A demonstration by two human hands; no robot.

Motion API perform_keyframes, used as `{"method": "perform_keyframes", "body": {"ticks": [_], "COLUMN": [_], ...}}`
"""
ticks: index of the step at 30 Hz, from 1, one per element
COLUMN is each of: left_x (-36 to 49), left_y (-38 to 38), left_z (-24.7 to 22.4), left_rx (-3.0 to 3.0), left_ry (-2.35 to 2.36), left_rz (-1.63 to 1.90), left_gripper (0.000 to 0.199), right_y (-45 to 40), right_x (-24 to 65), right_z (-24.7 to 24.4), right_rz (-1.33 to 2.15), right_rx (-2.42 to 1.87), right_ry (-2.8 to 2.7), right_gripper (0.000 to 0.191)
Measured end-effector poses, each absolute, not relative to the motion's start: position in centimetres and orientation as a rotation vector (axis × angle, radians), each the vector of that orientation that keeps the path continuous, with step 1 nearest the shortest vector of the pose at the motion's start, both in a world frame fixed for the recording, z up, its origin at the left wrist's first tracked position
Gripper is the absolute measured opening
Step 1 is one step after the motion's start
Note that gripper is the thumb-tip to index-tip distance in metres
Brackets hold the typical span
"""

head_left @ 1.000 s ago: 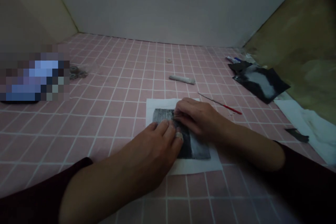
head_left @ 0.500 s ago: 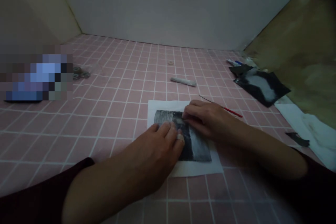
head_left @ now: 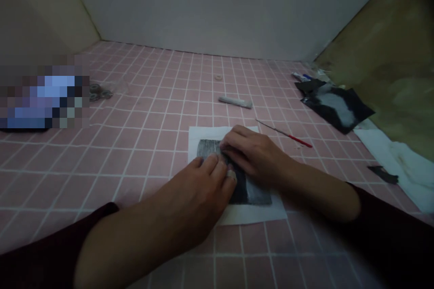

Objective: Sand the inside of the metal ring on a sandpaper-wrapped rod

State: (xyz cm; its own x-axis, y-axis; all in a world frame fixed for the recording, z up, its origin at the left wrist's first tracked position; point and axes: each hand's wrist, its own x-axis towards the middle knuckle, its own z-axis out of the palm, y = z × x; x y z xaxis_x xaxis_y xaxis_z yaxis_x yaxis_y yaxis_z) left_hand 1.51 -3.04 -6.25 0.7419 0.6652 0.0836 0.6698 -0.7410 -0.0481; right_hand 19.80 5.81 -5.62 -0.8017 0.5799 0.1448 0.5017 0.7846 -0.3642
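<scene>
A dark sheet dusted pale, which looks like sandpaper (head_left: 239, 192), lies on white paper (head_left: 252, 217) in front of me. My left hand (head_left: 208, 183) rests over its left part with bent fingers pressed down on it; one finger wears a ring. At the sheet's upper middle my right hand (head_left: 256, 156) is in a pinch, fingertips close to the left fingers. Whatever the right fingers hold is hidden by the hand and the dim light. Just beyond the right hand lies a thin needle file (head_left: 300, 141) with a red handle.
A grey stick (head_left: 235, 102) and a small beige ring (head_left: 219, 77) lie farther back on the pink checked cloth (head_left: 159, 95). More dusty dark sheets (head_left: 356, 108) and white tissue (head_left: 400, 158) are at right. A blurred-out screen (head_left: 44, 99) stands at left, small round items (head_left: 100, 92) beside it.
My right hand has slid left across the dark sheet, closer to the left fingers. My left hand stays on the sheet. The view has shifted slightly.
</scene>
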Motion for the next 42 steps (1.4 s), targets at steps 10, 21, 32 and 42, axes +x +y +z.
{"method": "perform_keyframes", "body": {"ticks": [10, 21, 32, 42], "left_x": [1.53, 1.57, 1.6, 1.52], "left_y": [-2.97, -3.05, -2.98, -3.0], "left_z": [-6.24, -6.32, -6.36, -6.31], "left_rx": [-2.87, -2.844, -2.861, -2.868], "left_ry": [-1.109, -1.114, -1.118, -1.116], "left_rz": [-0.067, -0.09, -0.08, -0.054], "left_gripper": [0.032, 0.032, 0.031, 0.028], "right_y": [5.96, 5.94, 5.9, 6.04], "right_x": [19.84, 20.29, 19.99, 20.08], "right_z": [-5.64, -5.36, -5.6, -5.5], "right_rz": [0.465, 0.479, 0.423, 0.423], "right_rx": [-0.851, -0.809, -0.834, -0.829], "right_ry": [-2.736, -2.775, -2.726, -2.72], "right_gripper": [0.01, 0.014, 0.019, 0.004]}}
